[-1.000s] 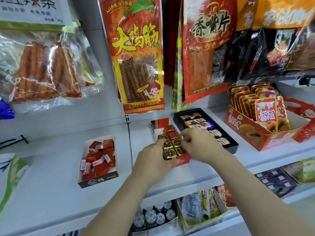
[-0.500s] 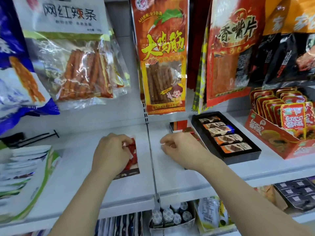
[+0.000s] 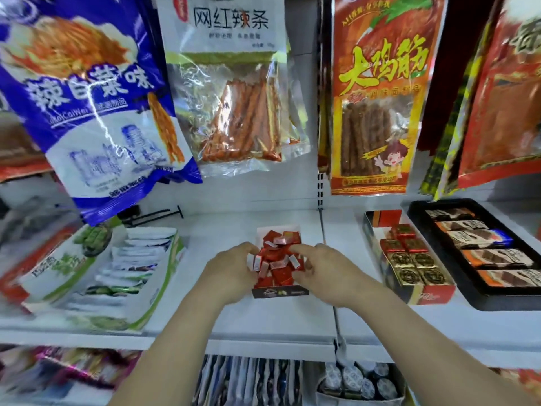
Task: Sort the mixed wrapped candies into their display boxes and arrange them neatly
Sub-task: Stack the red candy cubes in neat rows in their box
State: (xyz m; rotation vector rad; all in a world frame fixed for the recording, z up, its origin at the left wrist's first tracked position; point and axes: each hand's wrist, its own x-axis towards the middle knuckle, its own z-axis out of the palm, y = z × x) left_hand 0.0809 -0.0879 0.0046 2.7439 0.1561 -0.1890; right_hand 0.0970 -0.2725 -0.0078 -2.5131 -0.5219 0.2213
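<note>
Bracketing the heap from both sides, we are working at the small display box of red wrapped candies, which is sitting on the white shelf at the centre of our view. Our left hand is resting at the heap's nine o'clock and our right hand at its three o'clock. Both are bending their fingers inward over the wrappers. We judge that we are placing them this way to square the loose pieces and stop them spilling over the low walls. The fingertips are disappearing among the wrappers, so we cannot tell whether either hand is pinching a piece or only pressing on the pile.

The candies are looking untidy: small red squares with pale folded ends are lying at all angles and piling above the rim. The box's far end, at twelve o'clock, is showing bare white card.

At three o'clock of this box, well apart, a red box of gold and red foil squares is standing in neat rows. A black tray of bars is lying just beyond it.
</note>
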